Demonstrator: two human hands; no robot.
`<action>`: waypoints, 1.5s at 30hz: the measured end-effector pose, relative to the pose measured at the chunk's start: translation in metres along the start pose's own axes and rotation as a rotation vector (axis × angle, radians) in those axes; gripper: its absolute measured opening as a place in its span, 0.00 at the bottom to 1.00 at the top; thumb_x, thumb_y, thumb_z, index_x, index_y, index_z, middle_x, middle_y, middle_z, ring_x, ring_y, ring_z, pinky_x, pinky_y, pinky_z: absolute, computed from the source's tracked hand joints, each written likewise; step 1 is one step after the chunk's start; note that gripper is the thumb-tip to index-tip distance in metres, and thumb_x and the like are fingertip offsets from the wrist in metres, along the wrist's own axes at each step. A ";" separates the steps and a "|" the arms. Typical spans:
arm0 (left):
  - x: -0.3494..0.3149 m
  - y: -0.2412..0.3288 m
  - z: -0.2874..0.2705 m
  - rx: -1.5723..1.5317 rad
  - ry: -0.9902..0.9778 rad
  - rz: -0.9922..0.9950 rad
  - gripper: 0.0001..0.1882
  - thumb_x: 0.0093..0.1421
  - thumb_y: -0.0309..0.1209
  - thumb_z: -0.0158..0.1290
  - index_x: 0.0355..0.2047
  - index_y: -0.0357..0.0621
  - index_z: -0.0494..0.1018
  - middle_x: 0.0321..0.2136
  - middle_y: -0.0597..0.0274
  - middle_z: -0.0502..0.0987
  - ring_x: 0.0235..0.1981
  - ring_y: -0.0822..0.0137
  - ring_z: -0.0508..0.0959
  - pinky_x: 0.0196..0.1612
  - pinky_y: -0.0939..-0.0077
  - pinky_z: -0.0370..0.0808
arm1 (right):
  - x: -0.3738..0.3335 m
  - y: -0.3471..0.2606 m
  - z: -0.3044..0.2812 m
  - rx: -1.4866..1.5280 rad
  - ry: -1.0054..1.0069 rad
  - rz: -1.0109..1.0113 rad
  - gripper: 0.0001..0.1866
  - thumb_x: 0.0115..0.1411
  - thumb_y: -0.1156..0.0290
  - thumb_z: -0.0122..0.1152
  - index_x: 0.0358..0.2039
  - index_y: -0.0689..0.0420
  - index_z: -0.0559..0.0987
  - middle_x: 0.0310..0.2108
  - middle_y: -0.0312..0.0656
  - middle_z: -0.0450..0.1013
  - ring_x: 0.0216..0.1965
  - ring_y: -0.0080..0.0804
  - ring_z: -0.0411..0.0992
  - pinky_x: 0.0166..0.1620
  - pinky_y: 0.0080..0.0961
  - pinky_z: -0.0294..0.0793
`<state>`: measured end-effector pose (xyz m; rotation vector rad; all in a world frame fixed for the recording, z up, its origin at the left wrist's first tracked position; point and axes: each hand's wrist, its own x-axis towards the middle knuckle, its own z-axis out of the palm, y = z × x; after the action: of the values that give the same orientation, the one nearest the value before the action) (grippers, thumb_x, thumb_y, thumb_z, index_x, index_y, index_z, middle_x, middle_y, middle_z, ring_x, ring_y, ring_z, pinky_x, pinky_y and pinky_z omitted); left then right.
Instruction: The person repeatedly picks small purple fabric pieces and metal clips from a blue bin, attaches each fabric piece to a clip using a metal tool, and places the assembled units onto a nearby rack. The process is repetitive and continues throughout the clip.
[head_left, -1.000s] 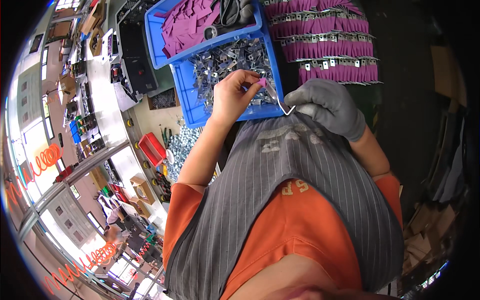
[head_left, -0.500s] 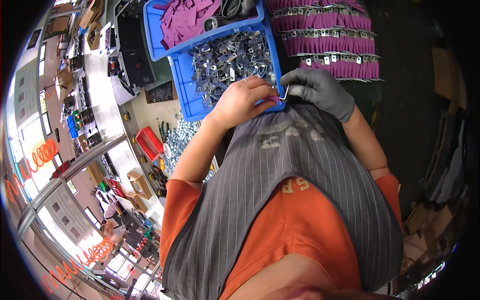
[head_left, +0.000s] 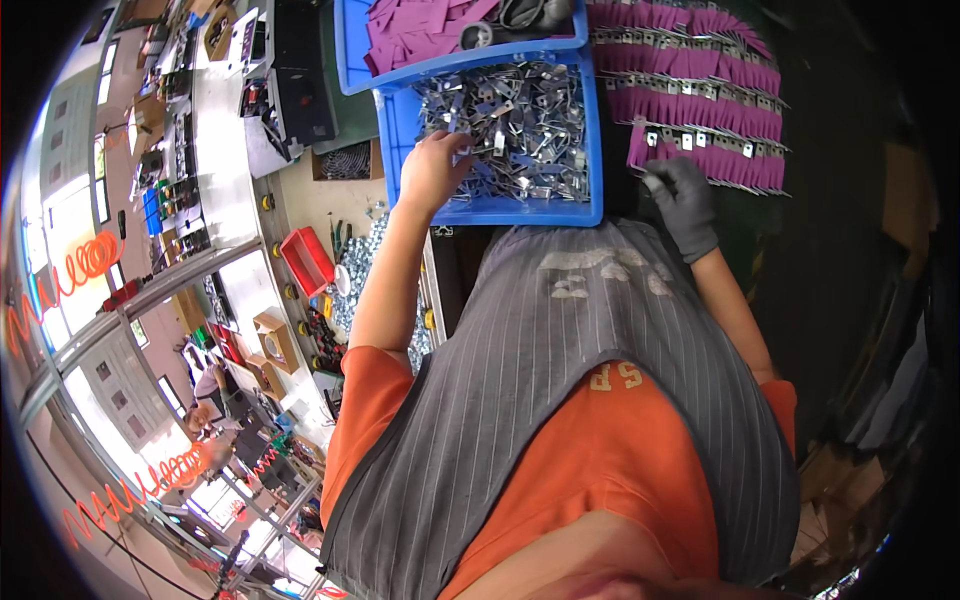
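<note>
My bare left hand (head_left: 432, 176) reaches over the left side of a blue bin (head_left: 520, 213) filled with loose bent metal brackets (head_left: 520, 125). Its thumb and fingers are apart, with the fingertips among the brackets. My right hand (head_left: 684, 208), in a grey glove, pinches the lower end of a purple-covered metal bracket (head_left: 637, 150). That bracket stands at the left end of the nearest row of purple-covered brackets (head_left: 725, 160), a little out of line with it.
Behind the bin, a second blue bin (head_left: 345, 50) holds flat purple sleeves (head_left: 425, 28) and a dark grey bundled item. A red tray (head_left: 306, 262) lies to the left, near a spread of small shiny metal parts (head_left: 362, 262). Cardboard (head_left: 845, 480) is at the lower right.
My hands have parted from the bin's near edge. The left has moved over the loose brackets; the right has carried a purple-covered bracket to the nearest row. The view has shifted slightly.
</note>
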<state>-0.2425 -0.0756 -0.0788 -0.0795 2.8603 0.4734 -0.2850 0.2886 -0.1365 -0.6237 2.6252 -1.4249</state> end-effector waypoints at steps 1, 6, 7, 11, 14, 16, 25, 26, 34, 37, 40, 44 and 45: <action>0.000 -0.008 0.003 0.061 -0.048 -0.018 0.15 0.52 0.35 0.60 0.41 0.51 0.77 0.37 0.59 0.77 0.36 0.55 0.78 0.39 0.64 0.75 | -0.003 0.010 0.005 -0.128 -0.012 -0.013 0.08 0.53 0.67 0.63 0.32 0.54 0.79 0.31 0.40 0.72 0.37 0.39 0.71 0.42 0.34 0.71; 0.013 -0.001 0.027 0.113 -0.088 -0.016 0.12 0.53 0.39 0.58 0.38 0.54 0.78 0.38 0.59 0.77 0.37 0.53 0.78 0.40 0.61 0.75 | -0.004 0.032 0.030 -0.424 -0.104 0.062 0.08 0.46 0.66 0.64 0.28 0.51 0.77 0.32 0.41 0.71 0.40 0.43 0.69 0.44 0.38 0.70; 0.020 0.005 0.030 0.140 -0.093 -0.035 0.12 0.54 0.40 0.57 0.38 0.54 0.78 0.38 0.59 0.77 0.37 0.53 0.79 0.39 0.61 0.75 | -0.002 0.033 0.033 -0.451 -0.088 0.086 0.08 0.46 0.66 0.64 0.28 0.51 0.77 0.33 0.41 0.71 0.40 0.43 0.69 0.44 0.38 0.70; 0.049 0.019 0.047 0.292 -0.107 -0.135 0.14 0.53 0.46 0.57 0.29 0.49 0.80 0.33 0.55 0.80 0.34 0.55 0.81 0.34 0.62 0.77 | 0.009 0.020 0.031 -0.377 -0.066 0.130 0.10 0.45 0.66 0.65 0.28 0.51 0.75 0.32 0.42 0.70 0.40 0.44 0.69 0.44 0.39 0.69; 0.060 0.035 0.048 0.385 -0.163 -0.165 0.14 0.53 0.44 0.56 0.26 0.47 0.81 0.30 0.55 0.81 0.33 0.58 0.82 0.32 0.66 0.78 | 0.011 0.022 0.032 -0.343 0.056 -0.005 0.11 0.45 0.66 0.66 0.28 0.52 0.74 0.32 0.42 0.70 0.40 0.43 0.70 0.43 0.39 0.70; 0.062 0.029 0.063 0.446 -0.158 -0.149 0.12 0.54 0.42 0.55 0.26 0.48 0.81 0.30 0.56 0.81 0.33 0.59 0.82 0.32 0.67 0.78 | 0.017 0.014 0.029 -0.277 0.028 0.062 0.11 0.45 0.66 0.66 0.29 0.53 0.75 0.32 0.42 0.70 0.39 0.42 0.71 0.42 0.38 0.70; 0.023 0.044 -0.006 0.061 -0.118 -0.119 0.10 0.54 0.33 0.50 0.22 0.42 0.77 0.24 0.59 0.80 0.30 0.61 0.81 0.32 0.70 0.76 | 0.030 -0.026 0.011 0.136 0.037 0.106 0.08 0.51 0.71 0.63 0.30 0.57 0.75 0.31 0.39 0.71 0.33 0.29 0.71 0.37 0.25 0.71; 0.016 0.046 -0.019 -0.081 -0.123 -0.107 0.10 0.55 0.32 0.50 0.21 0.40 0.75 0.23 0.60 0.79 0.28 0.64 0.80 0.32 0.72 0.75 | 0.031 -0.033 0.009 0.222 0.030 0.134 0.07 0.52 0.71 0.62 0.31 0.57 0.75 0.30 0.38 0.71 0.33 0.26 0.71 0.36 0.23 0.70; -0.012 0.069 -0.044 -0.739 -0.341 0.437 0.08 0.53 0.24 0.54 0.21 0.36 0.68 0.20 0.62 0.67 0.23 0.69 0.68 0.28 0.73 0.65 | 0.062 -0.081 0.008 0.870 -0.511 0.127 0.20 0.63 0.59 0.56 0.49 0.61 0.73 0.34 0.35 0.73 0.31 0.19 0.71 0.32 0.14 0.70; -0.008 0.080 -0.051 -0.611 -0.370 0.383 0.09 0.52 0.29 0.60 0.23 0.40 0.71 0.22 0.62 0.69 0.25 0.67 0.71 0.26 0.73 0.68 | 0.063 -0.088 -0.003 0.910 -0.788 0.356 0.21 0.64 0.57 0.55 0.49 0.59 0.73 0.26 0.33 0.72 0.23 0.16 0.70 0.28 0.10 0.68; 0.005 0.077 -0.068 -0.371 -0.014 0.318 0.08 0.51 0.32 0.61 0.26 0.43 0.75 0.26 0.60 0.74 0.27 0.63 0.76 0.29 0.71 0.73 | 0.059 -0.086 -0.004 0.884 -0.746 0.425 0.20 0.64 0.58 0.55 0.48 0.60 0.73 0.27 0.31 0.71 0.24 0.14 0.69 0.28 0.10 0.68; 0.058 0.036 -0.091 -0.183 0.450 0.174 0.04 0.53 0.32 0.59 0.28 0.48 0.78 0.25 0.62 0.78 0.26 0.60 0.77 0.32 0.67 0.74 | 0.046 -0.075 0.011 0.858 -0.691 0.389 0.15 0.65 0.68 0.51 0.49 0.62 0.73 0.31 0.32 0.71 0.28 0.14 0.69 0.30 0.11 0.69; 0.072 0.027 -0.096 -0.084 0.525 0.158 0.05 0.54 0.31 0.59 0.31 0.46 0.80 0.27 0.61 0.79 0.23 0.64 0.77 0.29 0.73 0.73 | 0.043 -0.074 0.012 0.867 -0.669 0.400 0.15 0.65 0.72 0.48 0.50 0.63 0.73 0.32 0.33 0.72 0.30 0.15 0.70 0.31 0.12 0.70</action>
<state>-0.3368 -0.0820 0.0002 0.0122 3.3754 0.6930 -0.2983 0.2261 -0.0773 -0.3341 1.3434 -1.6295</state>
